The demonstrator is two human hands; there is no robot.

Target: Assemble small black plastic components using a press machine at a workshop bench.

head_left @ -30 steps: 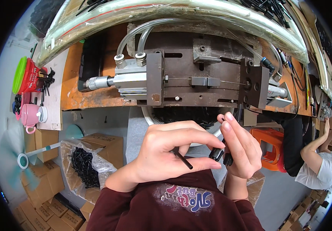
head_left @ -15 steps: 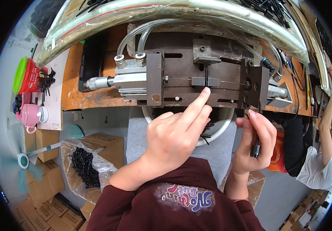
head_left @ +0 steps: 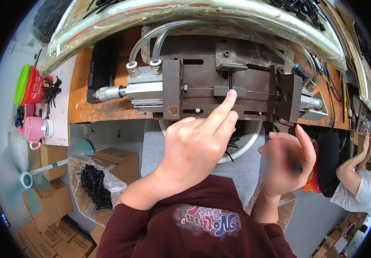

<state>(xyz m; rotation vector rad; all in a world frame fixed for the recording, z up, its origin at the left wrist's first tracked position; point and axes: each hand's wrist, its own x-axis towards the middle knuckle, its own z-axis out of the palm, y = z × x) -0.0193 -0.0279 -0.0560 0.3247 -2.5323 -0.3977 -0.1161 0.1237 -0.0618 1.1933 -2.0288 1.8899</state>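
My left hand point(head_left: 198, 144) reaches over the near side of a dark metal fixture point(head_left: 202, 103). Its index finger is stretched out, the tip at the lower end of a thin black rod-shaped part point(head_left: 231, 80), which stands across a small grey block point(head_left: 219, 91). Thin metal pins reach that block from both sides. My right hand point(head_left: 282, 167) is raised off the fixture's near right corner, thumb and index finger apart. A smeared dark shape, seemingly a black plastic part point(head_left: 295, 162), lies against its palm; blur hides its outline.
Air cylinders point(head_left: 146, 88) with clear hoses flank the fixture. Below its front edge sits a white basket point(head_left: 242, 150) with black parts. At left are a bag of black parts point(head_left: 94, 187), a fan point(head_left: 25, 178) and a pink cup point(head_left: 34, 129). A co-worker point(head_left: 357, 185) is at far right.
My left fingertip has shifted slightly up along the black rod-shaped part. My right hand's fingers have spread, and the black part has gone from clear to blurred. The co-worker's arms have lowered.
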